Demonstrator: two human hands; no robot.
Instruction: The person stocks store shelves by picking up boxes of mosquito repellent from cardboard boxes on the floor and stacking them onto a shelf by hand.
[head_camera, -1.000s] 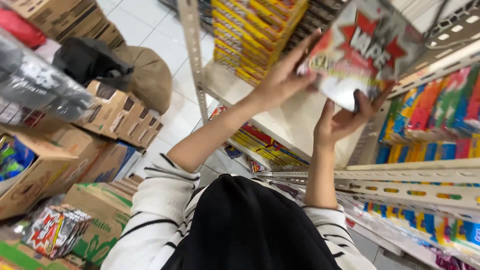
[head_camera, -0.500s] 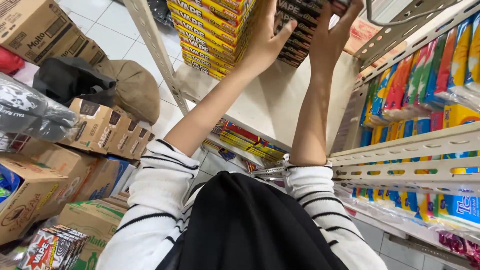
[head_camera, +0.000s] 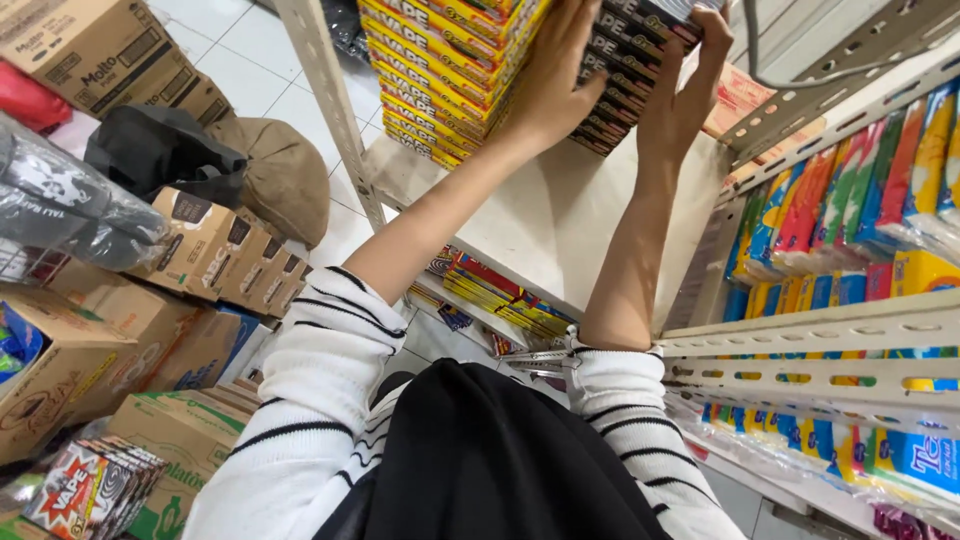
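Dark flat boxes (head_camera: 640, 70) stacked on a white shelf (head_camera: 560, 230) sit between both hands, left hand (head_camera: 555, 80) and right hand (head_camera: 680, 100) spread against them, yellow boxes (head_camera: 440, 70) just left.

Brown cardboard boxes (head_camera: 215, 255) sit on the white tile floor (head_camera: 240, 75). A black bag (head_camera: 160, 150) lies beside a brown sack (head_camera: 285, 175). Colourful packets (head_camera: 850, 200) hang on the right.

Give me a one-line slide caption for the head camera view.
Both hands, left hand and right hand, press a dark box stack on a shelf.
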